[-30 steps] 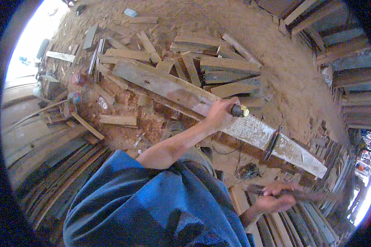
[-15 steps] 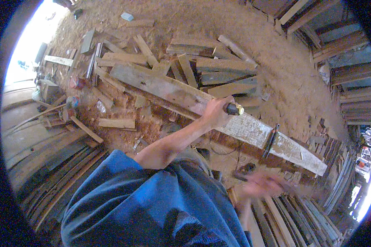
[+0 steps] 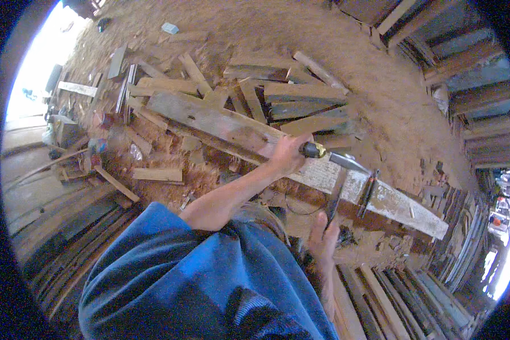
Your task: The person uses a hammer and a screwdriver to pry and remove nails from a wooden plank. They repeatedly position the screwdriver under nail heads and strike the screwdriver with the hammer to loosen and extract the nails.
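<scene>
My left hand [image 3: 289, 154] is wrapped around a dark handle with a yellow end, which looks like a chisel [image 3: 311, 149]; its blade is hidden. This hand rests over a long pale wooden beam [image 3: 226, 124] that slants from upper left to lower right. In my right hand [image 3: 323, 235] is a hammer [image 3: 337, 198], gripped low on the handle. Its metal head is at the yellow end of the chisel, seemingly touching or very close to it. Farther along the beam, a slim dark tool [image 3: 368, 192] lies across the whitish surface.
Offcuts and short boards [image 3: 306, 90] lie beyond the beam on reddish, dusty ground. Planks [image 3: 379, 300] are stacked at lower right, and more long boards [image 3: 79, 226] lie at left. Timber [image 3: 487, 96] stands along the right side. A loose block [image 3: 157, 174] sits nearer me.
My right hand, blurred before, has swung left and upward, bringing the hammer head to the chisel's end. The left hand keeps its grip on the chisel. The view has shifted slightly.
</scene>
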`<move>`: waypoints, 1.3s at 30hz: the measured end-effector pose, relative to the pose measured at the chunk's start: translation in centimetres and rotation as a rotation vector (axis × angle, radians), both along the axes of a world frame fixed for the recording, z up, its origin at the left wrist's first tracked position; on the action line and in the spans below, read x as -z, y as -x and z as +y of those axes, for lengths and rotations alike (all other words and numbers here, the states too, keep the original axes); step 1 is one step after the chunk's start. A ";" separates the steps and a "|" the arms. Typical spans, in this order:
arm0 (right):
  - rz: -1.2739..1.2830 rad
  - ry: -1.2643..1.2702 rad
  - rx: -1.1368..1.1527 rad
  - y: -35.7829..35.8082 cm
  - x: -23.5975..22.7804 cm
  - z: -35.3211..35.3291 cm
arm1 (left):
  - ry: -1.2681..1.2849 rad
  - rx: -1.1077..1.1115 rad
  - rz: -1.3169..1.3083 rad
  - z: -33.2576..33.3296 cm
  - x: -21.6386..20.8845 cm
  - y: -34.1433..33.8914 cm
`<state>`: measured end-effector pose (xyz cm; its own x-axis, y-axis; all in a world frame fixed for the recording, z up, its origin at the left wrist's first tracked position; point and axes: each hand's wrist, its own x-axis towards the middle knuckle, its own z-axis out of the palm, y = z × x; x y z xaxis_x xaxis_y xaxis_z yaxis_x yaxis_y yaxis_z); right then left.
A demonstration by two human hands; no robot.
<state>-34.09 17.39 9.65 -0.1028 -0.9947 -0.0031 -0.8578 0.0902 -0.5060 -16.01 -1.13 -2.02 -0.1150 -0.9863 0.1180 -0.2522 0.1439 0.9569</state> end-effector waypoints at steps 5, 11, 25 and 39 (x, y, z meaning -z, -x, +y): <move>-1.404 0.455 0.404 2.8 -3.6 -0.1 | 0.071 -0.002 -0.205 0.3 -1.4 -0.4; -0.494 -0.027 -0.025 2.0 -2.2 -1.6 | -0.058 0.037 -0.327 0.2 -2.1 -0.4; -0.349 0.101 0.187 -1.3 1.5 -3.9 | -0.021 0.059 -0.286 0.1 -3.1 -0.8; -0.431 0.113 0.270 -7.5 0.7 -14.8 | 0.111 0.372 -0.417 -1.7 -1.5 -1.1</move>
